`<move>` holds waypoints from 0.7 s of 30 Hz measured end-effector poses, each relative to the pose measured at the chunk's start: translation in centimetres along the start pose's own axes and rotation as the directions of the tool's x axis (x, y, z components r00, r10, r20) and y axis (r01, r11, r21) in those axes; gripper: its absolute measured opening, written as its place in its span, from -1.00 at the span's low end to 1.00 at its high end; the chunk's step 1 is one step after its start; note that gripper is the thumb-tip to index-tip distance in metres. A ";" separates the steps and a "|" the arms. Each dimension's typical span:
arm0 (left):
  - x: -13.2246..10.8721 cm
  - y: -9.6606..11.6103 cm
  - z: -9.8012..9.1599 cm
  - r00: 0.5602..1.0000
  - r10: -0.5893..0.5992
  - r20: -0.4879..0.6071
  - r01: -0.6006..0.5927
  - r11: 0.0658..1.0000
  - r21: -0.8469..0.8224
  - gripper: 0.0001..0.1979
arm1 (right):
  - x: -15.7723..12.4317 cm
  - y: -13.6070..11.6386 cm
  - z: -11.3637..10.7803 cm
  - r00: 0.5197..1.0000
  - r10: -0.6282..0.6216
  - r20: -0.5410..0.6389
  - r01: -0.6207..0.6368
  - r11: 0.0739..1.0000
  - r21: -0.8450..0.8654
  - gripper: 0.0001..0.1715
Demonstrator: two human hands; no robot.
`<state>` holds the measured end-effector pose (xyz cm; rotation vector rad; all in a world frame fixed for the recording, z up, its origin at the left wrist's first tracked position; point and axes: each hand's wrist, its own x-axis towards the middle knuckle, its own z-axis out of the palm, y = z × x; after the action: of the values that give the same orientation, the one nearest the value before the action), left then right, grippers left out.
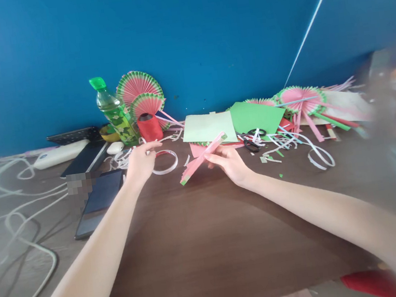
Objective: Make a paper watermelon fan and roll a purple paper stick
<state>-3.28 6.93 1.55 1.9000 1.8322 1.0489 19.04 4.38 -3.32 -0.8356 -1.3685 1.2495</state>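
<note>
My right hand (pixel 232 163) pinches a folded strip of pink paper (pixel 201 161) with green ends, held tilted above the brown table. My left hand (pixel 142 163) is beside a ring-shaped roll of white tape (pixel 175 163), with its index finger stretched out to the right. It seems to hold nothing; the thumb side is partly hidden. Behind the folded strip lie a pale green sheet (pixel 206 127) and a brighter green sheet (pixel 257 117). Black-handled scissors (pixel 250 144) rest to the right among white paper scraps.
Pink and green pleated paper fans (pixel 140 88) stand behind a red cylinder (pixel 150 128), next to a green-capped bottle (pixel 115 111). More fans (pixel 301 101) lie at the back right. Phones (pixel 99 203) and white cables (pixel 31 243) are on the left. A blue wall (pixel 183 38) borders the table.
</note>
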 end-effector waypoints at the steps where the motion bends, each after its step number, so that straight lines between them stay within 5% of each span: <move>1: 0.0 -0.1 -0.1 0.999 0.014 -0.029 -0.014 1.000 0.000 -0.65 | 0.0 0.0 0.0 1.000 0.000 0.000 0.000 1.000 0.001 -0.82; 5: -0.1 0.5 -0.3 0.995 -0.002 -0.097 -0.004 0.998 -0.061 -0.62 | 0.0 -0.2 0.1 1.000 0.005 0.000 -0.005 1.000 0.003 -0.82; 9: -1.1 2.7 0.2 0.981 0.117 0.153 -0.088 0.979 -0.182 -0.73 | -0.1 -0.3 0.2 1.000 0.009 -0.015 -0.009 0.999 -0.033 -0.79; 15: -3.4 5.2 1.5 0.836 0.163 0.524 -0.021 0.964 -0.266 -0.68 | -0.2 -0.7 0.4 1.000 -0.021 -0.006 0.020 0.999 -0.039 -0.78; 17: -3.7 5.4 1.7 0.817 0.131 0.562 0.031 0.963 -0.269 -0.68 | -0.3 -1.1 0.6 1.000 -0.023 -0.003 0.022 0.998 -0.066 -0.74; 21: -3.9 5.6 1.9 0.854 0.081 0.513 0.077 0.957 -0.280 -0.81 | -0.6 -1.8 0.9 1.000 -0.018 -0.006 0.017 0.990 -0.139 -0.70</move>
<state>2.43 2.91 2.77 1.7777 1.2885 0.6614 18.55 3.19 -1.62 -0.9218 -1.4667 1.1464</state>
